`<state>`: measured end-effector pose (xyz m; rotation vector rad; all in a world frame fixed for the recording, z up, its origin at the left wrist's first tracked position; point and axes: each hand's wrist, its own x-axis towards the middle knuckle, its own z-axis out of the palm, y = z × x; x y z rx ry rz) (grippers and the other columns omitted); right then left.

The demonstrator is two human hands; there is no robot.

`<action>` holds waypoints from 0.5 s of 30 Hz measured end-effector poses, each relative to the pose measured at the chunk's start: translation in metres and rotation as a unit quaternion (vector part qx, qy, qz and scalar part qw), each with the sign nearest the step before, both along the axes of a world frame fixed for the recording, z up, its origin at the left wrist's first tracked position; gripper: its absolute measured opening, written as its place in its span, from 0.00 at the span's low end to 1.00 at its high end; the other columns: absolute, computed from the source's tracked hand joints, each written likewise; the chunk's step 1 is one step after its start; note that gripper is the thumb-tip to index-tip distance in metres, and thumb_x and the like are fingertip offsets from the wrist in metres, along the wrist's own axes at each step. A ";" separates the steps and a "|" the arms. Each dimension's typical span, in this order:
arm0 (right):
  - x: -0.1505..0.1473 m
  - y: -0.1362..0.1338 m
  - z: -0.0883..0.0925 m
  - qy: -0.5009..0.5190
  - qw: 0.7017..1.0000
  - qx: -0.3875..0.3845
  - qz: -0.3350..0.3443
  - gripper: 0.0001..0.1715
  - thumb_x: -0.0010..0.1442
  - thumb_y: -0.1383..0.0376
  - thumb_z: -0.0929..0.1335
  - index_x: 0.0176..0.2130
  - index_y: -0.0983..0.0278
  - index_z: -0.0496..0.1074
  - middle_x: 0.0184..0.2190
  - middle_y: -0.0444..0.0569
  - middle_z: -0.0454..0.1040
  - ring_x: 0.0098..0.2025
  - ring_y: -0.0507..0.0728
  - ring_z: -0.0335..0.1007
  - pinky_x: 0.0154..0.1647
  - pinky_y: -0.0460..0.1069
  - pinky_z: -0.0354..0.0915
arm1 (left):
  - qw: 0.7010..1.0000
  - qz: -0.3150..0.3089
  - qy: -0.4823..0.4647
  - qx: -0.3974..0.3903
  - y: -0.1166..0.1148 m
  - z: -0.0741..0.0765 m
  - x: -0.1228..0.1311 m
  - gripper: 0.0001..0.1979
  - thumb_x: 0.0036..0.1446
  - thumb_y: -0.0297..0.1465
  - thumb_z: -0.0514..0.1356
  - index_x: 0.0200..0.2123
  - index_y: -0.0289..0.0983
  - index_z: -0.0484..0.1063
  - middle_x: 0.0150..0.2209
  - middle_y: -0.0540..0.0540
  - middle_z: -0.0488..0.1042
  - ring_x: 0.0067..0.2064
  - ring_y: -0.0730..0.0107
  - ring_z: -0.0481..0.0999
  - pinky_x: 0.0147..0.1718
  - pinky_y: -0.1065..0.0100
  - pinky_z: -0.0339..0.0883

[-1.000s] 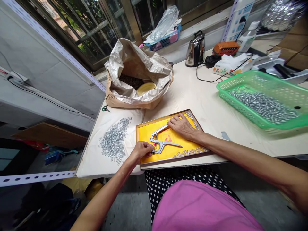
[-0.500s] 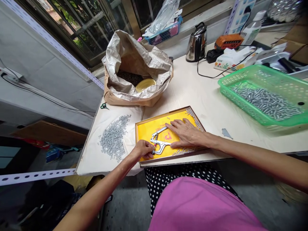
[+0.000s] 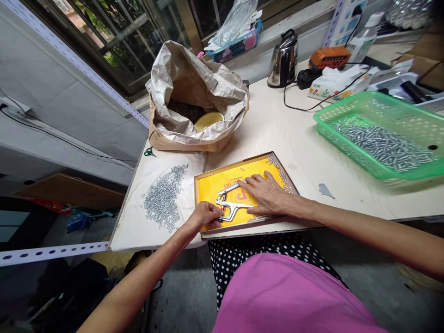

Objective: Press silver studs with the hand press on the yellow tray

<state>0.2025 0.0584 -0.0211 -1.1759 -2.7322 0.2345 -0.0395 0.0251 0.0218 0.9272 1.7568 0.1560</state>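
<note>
Silver pliers [image 3: 233,209] with a coil spring between the arms lie in a shallow tray [image 3: 225,168] lined with yellow. My right hand [image 3: 272,194] spans both handles, its thumb at the lower one and its fingers over the upper one. At the jaw end my left hand [image 3: 207,215] is closed in a pinch, fingertips touching the jaw. Whatever it pinches is too small and covered to make out. A small red part shows beside those fingertips. Small metal pins [image 3: 282,173] line the tray's right side, and more lie along its near edge, partly under my right hand.
A heap of small metal pins [image 3: 163,196] lies left of the tray. Behind stands an open sack [image 3: 197,143] holding dark pieces and a yellow dish. A green basket [image 3: 367,166] of metal pieces is at right. Scissors [image 3: 150,151] and a kettle [image 3: 282,60] sit further back.
My right hand has shifted slightly on the handles. My left hand stays pinched at the jaw. The whole view has moved a little.
</note>
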 end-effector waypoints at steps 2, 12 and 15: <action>0.000 0.000 -0.001 0.006 1.000 -0.001 -0.003 0.48 0.56 0.46 0.69 0.66 0.67 0.58 0.58 0.64 0.67 0.56 0.72 0.61 0.57 0.67 0.51 | 1.000 -0.002 -0.003 0.005 -0.001 0.001 0.000 0.12 0.46 0.34 0.71 0.24 0.33 0.73 0.16 0.50 0.74 0.18 0.74 0.73 0.21 0.74 0.65; 0.002 0.002 -0.003 0.025 0.999 -0.024 0.002 0.50 0.55 0.46 0.70 0.66 0.70 0.57 0.60 0.64 0.66 0.58 0.72 0.60 0.60 0.69 0.50 | 1.000 0.003 -0.018 -0.008 -0.003 0.000 -0.003 0.16 0.44 0.38 0.73 0.25 0.33 0.73 0.17 0.49 0.74 0.19 0.74 0.73 0.22 0.74 0.64; 0.001 0.003 -0.003 0.029 0.999 -0.033 0.004 0.52 0.54 0.47 0.71 0.66 0.72 0.57 0.60 0.65 0.66 0.59 0.72 0.59 0.61 0.70 0.49 | 1.000 -0.011 -0.015 -0.011 -0.003 -0.002 -0.005 0.17 0.45 0.39 0.72 0.24 0.33 0.72 0.16 0.49 0.73 0.19 0.75 0.72 0.21 0.75 0.63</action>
